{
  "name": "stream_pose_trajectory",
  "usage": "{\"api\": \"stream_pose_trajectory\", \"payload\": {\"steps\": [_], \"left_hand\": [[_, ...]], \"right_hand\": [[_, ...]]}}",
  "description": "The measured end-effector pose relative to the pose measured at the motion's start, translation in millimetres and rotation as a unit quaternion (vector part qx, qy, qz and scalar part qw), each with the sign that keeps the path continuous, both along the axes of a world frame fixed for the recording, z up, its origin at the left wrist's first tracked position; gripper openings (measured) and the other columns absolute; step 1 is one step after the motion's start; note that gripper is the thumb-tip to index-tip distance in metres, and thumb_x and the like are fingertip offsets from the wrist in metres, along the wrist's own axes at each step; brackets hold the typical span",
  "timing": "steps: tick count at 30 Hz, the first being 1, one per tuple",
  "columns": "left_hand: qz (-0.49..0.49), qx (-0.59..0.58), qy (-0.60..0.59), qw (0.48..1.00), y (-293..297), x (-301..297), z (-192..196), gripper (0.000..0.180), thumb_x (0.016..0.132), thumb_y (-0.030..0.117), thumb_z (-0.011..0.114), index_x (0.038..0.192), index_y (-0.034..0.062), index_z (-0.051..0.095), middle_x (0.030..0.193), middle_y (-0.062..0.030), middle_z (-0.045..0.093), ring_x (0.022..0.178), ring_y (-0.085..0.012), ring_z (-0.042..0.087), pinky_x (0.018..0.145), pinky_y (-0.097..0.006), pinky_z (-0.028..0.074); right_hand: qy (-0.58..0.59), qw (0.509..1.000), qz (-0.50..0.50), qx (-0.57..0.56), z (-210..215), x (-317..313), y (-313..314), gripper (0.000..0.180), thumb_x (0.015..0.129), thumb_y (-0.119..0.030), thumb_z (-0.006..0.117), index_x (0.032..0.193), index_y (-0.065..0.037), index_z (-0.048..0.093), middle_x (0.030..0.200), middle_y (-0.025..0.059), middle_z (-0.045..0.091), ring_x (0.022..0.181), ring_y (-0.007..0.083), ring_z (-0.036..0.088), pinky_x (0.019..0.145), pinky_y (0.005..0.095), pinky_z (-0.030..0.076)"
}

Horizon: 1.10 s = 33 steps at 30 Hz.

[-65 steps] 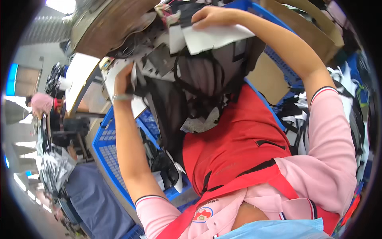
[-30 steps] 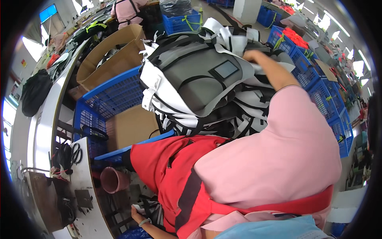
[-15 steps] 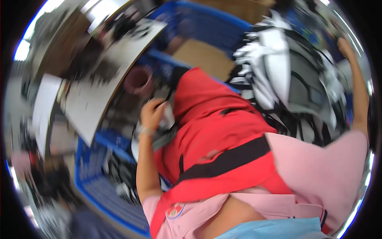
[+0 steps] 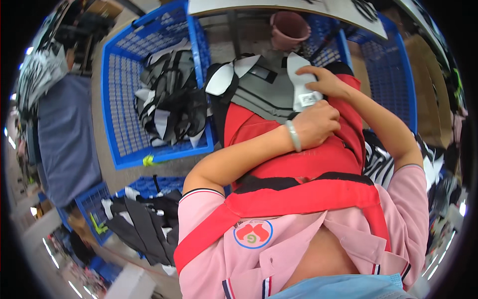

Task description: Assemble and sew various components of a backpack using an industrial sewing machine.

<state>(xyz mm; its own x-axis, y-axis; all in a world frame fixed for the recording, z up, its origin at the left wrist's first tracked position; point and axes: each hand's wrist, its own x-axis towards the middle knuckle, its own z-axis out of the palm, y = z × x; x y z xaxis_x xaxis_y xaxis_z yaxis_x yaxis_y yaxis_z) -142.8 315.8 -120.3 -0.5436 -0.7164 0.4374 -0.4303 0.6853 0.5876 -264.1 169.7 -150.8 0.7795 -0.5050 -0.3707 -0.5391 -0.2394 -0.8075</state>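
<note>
A grey fabric piece (image 4: 264, 92) with black trim and white side panels lies across my lap, over the red apron (image 4: 294, 147). It looks like a sewn part of a bag or garment; I cannot tell which. My right hand (image 4: 324, 82) grips the white panel (image 4: 298, 77) on its right side, thumb and fingers at the panel's edge. Just below, my left hand (image 4: 317, 123), with a pale bangle at the wrist, is closed at the panel's lower end, beside a small printed label (image 4: 307, 98). Its fingertips are mostly hidden.
A blue crate (image 4: 110, 99) to the left holds grey and black pieces (image 4: 172, 94). More dark pieces (image 4: 142, 224) lie in a crate lower left. Ahead are a white tabletop (image 4: 279, 6) and a pink bucket (image 4: 289, 31). Another blue crate (image 4: 406, 74) stands right, near striped pieces (image 4: 381, 159).
My view has swung left. My right hand has come from the pile at far right to the grey piece on my lap. My left hand has moved to the white panel beside it.
</note>
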Motion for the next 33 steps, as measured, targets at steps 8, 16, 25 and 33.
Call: {"api": "stream_pose_trajectory", "payload": {"steps": [8,16,25,33], "left_hand": [[0.641,0.081,-0.085,0.758,61.4,203.3,-110.4,0.044,0.074,0.004,0.067,0.117,0.0003,0.056,0.115,-0.0187,0.056,0.106,-0.0377,0.055,0.091,-0.042,0.044],[0.653,0.107,-0.029,0.749,44.7,253.2,-129.9,0.026,0.085,0.016,0.063,0.105,-0.0011,0.065,0.096,-0.0174,0.067,0.089,-0.0289,0.065,0.083,-0.037,0.049],[0.183,0.041,-0.108,0.976,14.2,104.5,110.3,0.018,0.075,0.005,0.059,0.091,0.0083,0.067,0.077,-0.0107,0.064,0.069,-0.0305,0.063,0.061,-0.038,0.05],[-0.082,0.031,0.148,0.985,-9.6,81.9,244.0,0.017,0.073,0.008,0.07,0.089,0.0015,0.066,0.07,-0.0097,0.06,0.056,-0.0252,0.059,0.048,-0.031,0.044]], "right_hand": [[-0.056,0.989,-0.137,-0.019,-16.2,-39.2,-7.5,0.032,0.083,0.0,0.054,0.114,-0.001,0.061,0.116,0.0096,0.062,0.111,0.0162,0.054,0.099,0.0279,0.038],[-0.09,0.881,-0.192,-0.423,-2.9,20.3,-24.2,0.027,0.088,-0.004,0.055,0.113,-0.012,0.063,0.095,0.0154,0.065,0.081,0.0348,0.06,0.073,0.0353,0.049],[-0.294,0.908,0.029,-0.298,151.9,42.3,36.9,0.028,0.081,-0.014,0.066,0.108,-0.007,0.064,0.109,0.0118,0.062,0.105,0.0316,0.057,0.09,0.0385,0.045],[-0.349,0.798,0.187,-0.455,278.9,-4.3,28.2,0.065,0.065,-0.07,0.062,0.079,-0.006,0.063,0.069,0.004,0.057,0.071,0.0244,0.057,0.073,0.0373,0.046]]}}
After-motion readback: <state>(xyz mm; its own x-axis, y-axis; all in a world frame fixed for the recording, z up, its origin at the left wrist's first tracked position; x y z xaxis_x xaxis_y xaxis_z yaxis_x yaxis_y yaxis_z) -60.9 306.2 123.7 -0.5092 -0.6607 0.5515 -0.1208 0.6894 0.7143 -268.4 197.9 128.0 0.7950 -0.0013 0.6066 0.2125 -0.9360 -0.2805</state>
